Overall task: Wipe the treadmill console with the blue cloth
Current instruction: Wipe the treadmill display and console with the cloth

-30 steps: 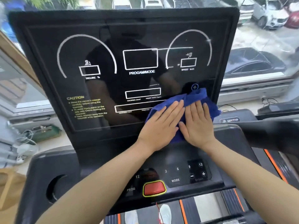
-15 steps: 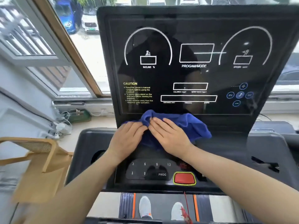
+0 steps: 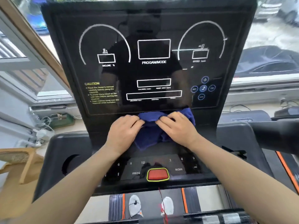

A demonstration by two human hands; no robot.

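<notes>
Bunched blue cloth [image 3: 151,117] now farther right.

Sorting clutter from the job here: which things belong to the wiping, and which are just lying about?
Part of the job:
blue cloth
treadmill console
left hand
right hand

Just lying about:
wooden chair
cables on the sill
cars outside

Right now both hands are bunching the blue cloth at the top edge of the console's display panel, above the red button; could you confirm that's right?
Not quite: the head view shows the left hand and right hand bunching the blue cloth at the bottom edge of the display panel, not the top. It is indeed above the red button.
</notes>
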